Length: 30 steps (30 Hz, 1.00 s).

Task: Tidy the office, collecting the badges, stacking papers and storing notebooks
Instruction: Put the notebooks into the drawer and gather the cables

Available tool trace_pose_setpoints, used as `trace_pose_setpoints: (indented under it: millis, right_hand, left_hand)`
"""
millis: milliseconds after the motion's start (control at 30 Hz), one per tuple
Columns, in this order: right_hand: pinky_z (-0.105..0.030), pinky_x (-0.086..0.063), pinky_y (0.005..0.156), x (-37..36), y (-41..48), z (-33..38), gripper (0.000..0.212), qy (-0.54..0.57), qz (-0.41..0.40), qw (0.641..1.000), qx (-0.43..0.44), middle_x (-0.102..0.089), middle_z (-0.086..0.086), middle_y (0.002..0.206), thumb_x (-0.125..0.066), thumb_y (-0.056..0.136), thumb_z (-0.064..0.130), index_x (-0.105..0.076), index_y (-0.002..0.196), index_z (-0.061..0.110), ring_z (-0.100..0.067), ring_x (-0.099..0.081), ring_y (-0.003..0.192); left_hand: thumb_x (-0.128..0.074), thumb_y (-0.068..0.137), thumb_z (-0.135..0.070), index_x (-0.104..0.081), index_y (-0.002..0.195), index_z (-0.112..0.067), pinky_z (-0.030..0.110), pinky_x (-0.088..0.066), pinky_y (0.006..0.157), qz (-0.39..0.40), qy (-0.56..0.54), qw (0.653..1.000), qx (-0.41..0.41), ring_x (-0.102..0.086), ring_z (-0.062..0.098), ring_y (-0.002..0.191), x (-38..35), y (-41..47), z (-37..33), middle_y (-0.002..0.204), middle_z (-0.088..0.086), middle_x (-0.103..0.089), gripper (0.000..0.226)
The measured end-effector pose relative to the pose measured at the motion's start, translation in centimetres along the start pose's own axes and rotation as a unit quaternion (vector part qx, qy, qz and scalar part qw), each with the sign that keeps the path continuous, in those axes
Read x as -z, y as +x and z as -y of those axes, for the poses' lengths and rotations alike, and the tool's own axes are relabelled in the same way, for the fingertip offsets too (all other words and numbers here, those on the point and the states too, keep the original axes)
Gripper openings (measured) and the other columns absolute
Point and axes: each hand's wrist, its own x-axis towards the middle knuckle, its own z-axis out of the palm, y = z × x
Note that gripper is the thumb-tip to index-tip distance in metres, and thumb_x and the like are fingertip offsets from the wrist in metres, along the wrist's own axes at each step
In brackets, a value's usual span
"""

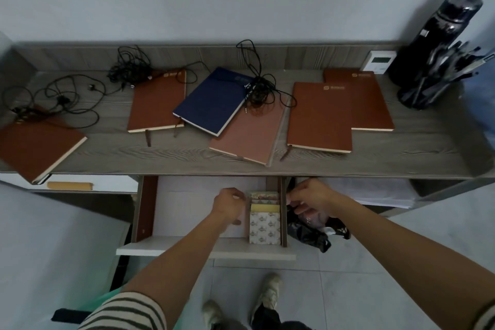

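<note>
Both hands at the open drawer (206,248); left hand (227,203) curls onto the small notebooks (264,225) standing by its right wall; right hand (308,195) curled just outside (grip unclear); best square them upright, because the big notebooks (320,115) on the surface (160,158) need room.

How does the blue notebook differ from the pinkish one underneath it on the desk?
The blue notebook is navy; the pinkish notebook is pale salmon. The blue one lies on top, tilted more sharply, covering the pinkish one's upper left part. The pinkish one reaches nearer the desk's front edge. Both are closed, with a tangled black cable across them.
</note>
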Motion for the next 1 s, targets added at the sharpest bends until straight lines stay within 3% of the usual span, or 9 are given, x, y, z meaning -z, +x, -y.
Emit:
trace_pose_setpoints:
  millis: [100, 200, 300, 467, 567, 633, 833, 933, 1000]
  right_hand:
    - [-0.025, -0.052, 0.055, 0.4, -1.4, 0.8, 0.014, -0.078, 0.014, 0.997, 0.020, -0.071, -0.001, 0.080, -0.066, 0.092, 0.026, -0.065, 0.083, 0.015, -0.015, -0.068, 0.066]
    - [-0.024, -0.048, 0.049, 0.7, -2.5, 3.5, 0.025, -0.105, 0.010, 0.992, 0.074, -0.069, -0.002, 0.064, -0.065, 0.093, 0.025, -0.067, 0.075, 0.009, -0.012, -0.063, 0.054]
    - [-0.022, -0.048, 0.048, 0.9, -2.8, 7.5, 0.024, -0.107, -0.024, 0.986, 0.129, -0.074, -0.010, 0.073, -0.065, 0.093, 0.023, -0.069, 0.078, 0.005, -0.013, -0.067, 0.057]
    - [-0.024, -0.052, 0.047, -0.1, -1.7, 13.9, 0.013, -0.078, -0.059, 0.978, 0.187, -0.073, -0.008, 0.076, -0.067, 0.090, 0.021, -0.070, 0.083, 0.011, -0.014, -0.068, 0.061]
    - [-0.033, -0.057, 0.061, -1.2, 0.0, 16.8, 0.007, -0.108, -0.131, 0.957, 0.235, -0.072, -0.002, 0.083, -0.067, 0.088, 0.019, -0.072, 0.087, 0.016, -0.017, -0.068, 0.074]
    - [-0.028, -0.052, 0.070, -1.3, 1.0, 18.4, 0.014, -0.160, -0.191, 0.933, 0.259, -0.069, 0.006, 0.091, -0.068, 0.084, 0.024, -0.073, 0.097, 0.022, -0.015, -0.066, 0.086]
    - [-0.031, -0.048, 0.078, -1.6, 3.5, 24.2, 0.030, -0.207, -0.269, 0.908, 0.245, -0.065, 0.007, 0.103, -0.067, 0.085, 0.034, -0.065, 0.114, 0.024, -0.019, -0.063, 0.097]
    - [-0.031, -0.045, 0.065, -2.9, 4.6, 26.4, 0.025, -0.289, -0.260, 0.905, 0.172, -0.068, -0.003, 0.096, -0.065, 0.085, 0.035, -0.066, 0.100, 0.015, -0.027, -0.065, 0.093]
    - [-0.032, -0.043, 0.064, -3.6, 5.8, 27.2, 0.033, -0.344, -0.232, 0.903, 0.109, -0.066, -0.008, 0.103, -0.061, 0.088, 0.040, -0.059, 0.104, 0.011, -0.031, -0.063, 0.096]
  left_hand:
    - [-0.057, 0.094, -0.016, -0.064, 0.102, -0.005, 0.032, -0.055, 0.054, -0.013, 0.009, 1.000, -0.014, -0.061, 0.026, 0.076, 2.9, -0.4, -1.9, 0.095, 0.015, -0.063, 0.016]
    - [-0.059, 0.091, -0.018, -0.066, 0.096, -0.002, 0.028, -0.053, 0.054, 0.019, 0.042, 0.999, -0.027, -0.063, 0.022, 0.069, 6.2, -1.3, -3.1, 0.084, 0.012, -0.064, 0.018]
    - [-0.057, 0.094, -0.019, -0.066, 0.097, -0.008, 0.026, -0.052, 0.050, 0.022, 0.049, 0.997, -0.054, -0.065, 0.018, 0.060, 9.3, -2.3, -3.9, 0.080, 0.011, -0.067, 0.014]
    - [-0.053, 0.095, -0.010, -0.061, 0.087, -0.003, 0.027, -0.048, 0.047, -0.064, 0.015, 0.994, -0.084, -0.060, 0.021, 0.053, 14.5, -3.0, -5.8, 0.074, 0.015, -0.063, 0.013]
    - [-0.052, 0.096, -0.007, -0.059, 0.092, -0.004, 0.023, -0.042, 0.043, -0.116, -0.020, 0.989, -0.089, -0.051, 0.020, 0.053, 17.5, -2.8, -6.7, 0.072, 0.014, -0.056, 0.009]
    - [-0.052, 0.096, -0.007, -0.058, 0.099, -0.002, 0.021, -0.039, 0.042, -0.134, -0.036, 0.986, -0.091, -0.047, 0.019, 0.054, 19.3, -2.2, -7.2, 0.075, 0.014, -0.055, 0.008]
    - [-0.060, 0.092, -0.011, -0.066, 0.096, -0.004, 0.034, -0.050, 0.069, -0.203, 0.038, 0.968, -0.141, -0.058, 0.024, 0.078, 26.3, 2.3, -8.9, 0.088, 0.011, -0.063, 0.010]
    - [-0.060, 0.091, -0.015, -0.066, 0.091, -0.010, 0.031, -0.047, 0.077, -0.224, 0.097, 0.958, -0.149, -0.061, 0.025, 0.088, 29.7, 5.4, -10.5, 0.095, 0.011, -0.068, 0.007]
    - [-0.059, 0.091, -0.015, -0.066, 0.089, -0.010, 0.035, -0.052, 0.076, -0.201, 0.107, 0.961, -0.156, -0.065, 0.028, 0.085, 30.8, 7.6, -11.9, 0.092, 0.013, -0.069, 0.009]
